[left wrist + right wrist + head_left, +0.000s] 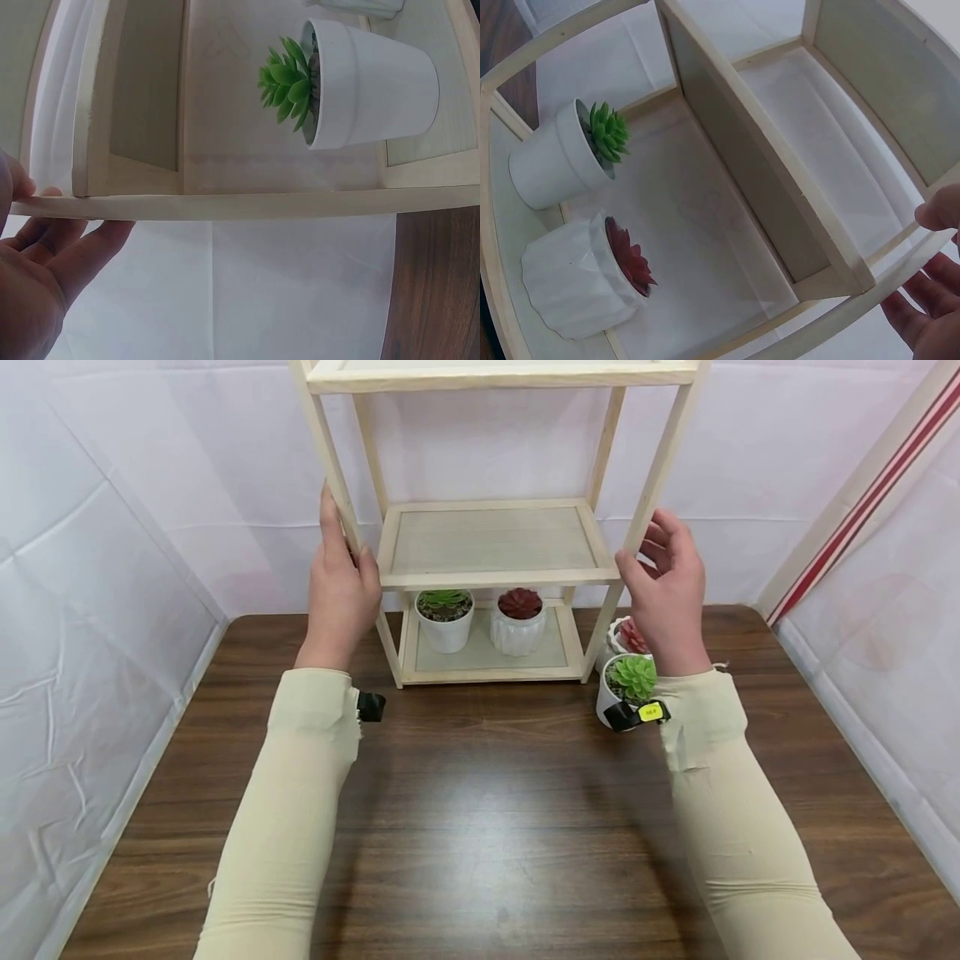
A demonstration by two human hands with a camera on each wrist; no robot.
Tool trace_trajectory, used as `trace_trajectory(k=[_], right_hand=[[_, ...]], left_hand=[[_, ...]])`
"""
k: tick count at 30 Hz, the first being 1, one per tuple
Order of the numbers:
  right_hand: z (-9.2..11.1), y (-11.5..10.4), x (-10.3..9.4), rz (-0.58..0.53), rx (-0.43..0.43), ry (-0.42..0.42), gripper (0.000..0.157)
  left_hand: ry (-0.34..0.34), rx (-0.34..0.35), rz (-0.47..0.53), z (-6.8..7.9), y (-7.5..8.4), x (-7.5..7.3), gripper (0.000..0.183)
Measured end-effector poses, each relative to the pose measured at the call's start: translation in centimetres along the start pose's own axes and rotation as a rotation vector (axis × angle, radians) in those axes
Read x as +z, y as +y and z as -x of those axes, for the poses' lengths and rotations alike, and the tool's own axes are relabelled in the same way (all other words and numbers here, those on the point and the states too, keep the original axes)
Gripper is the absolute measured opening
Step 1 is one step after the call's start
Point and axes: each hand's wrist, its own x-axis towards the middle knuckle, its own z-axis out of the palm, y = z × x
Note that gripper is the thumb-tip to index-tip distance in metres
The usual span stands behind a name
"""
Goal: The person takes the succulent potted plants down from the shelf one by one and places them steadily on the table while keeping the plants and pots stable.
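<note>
A: What are the hands doing?

B: The left hand (339, 597) is pinching the shelf's left upright (326, 443) between thumb and fingers. The right hand (670, 589) is gripping the right upright (663, 460), its thumb in front and its fingers curling behind. How firmly they're pressing, I cannot tell.

A: And what's hiding?

B: The wooden shelf (495, 578) is standing at the far side of the table (465, 818), its top running out of the head view. Its middle rail is covering the upper leaves of the green plant (446, 631). On the table, the pink-red plant (633, 635) is sitting partly behind the right hand and the light green plant (632, 678), whose pot is partly disappearing behind a wrist strap (637, 716). The wrist views are cutting off each hand at the edge.

A: How many of each are you counting?

B: 4 potted plants: 2 are resting on the lowest tier, the green plant and the dark red plant (518, 631); 2 are standing just beside the shelf's right side. 3 tiers are showing, and 2 sleeves (292, 777) are reaching forward.
</note>
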Motion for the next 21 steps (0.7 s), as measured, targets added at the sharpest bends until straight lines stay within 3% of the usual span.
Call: trace_trajectory(k=[8, 21], right_hand=[[-0.10, 0.24, 0.03, 0.058, 0.004, 0.036, 0.049], [-0.12, 0.66, 0.80, 0.218, -0.072, 0.150, 0.043]], left_hand=[[0.007, 0.009, -0.002, -0.05, -0.03, 0.09, 0.068], [0.007, -0.011, -0.009, -0.07, 0.02, 0.08, 0.067]])
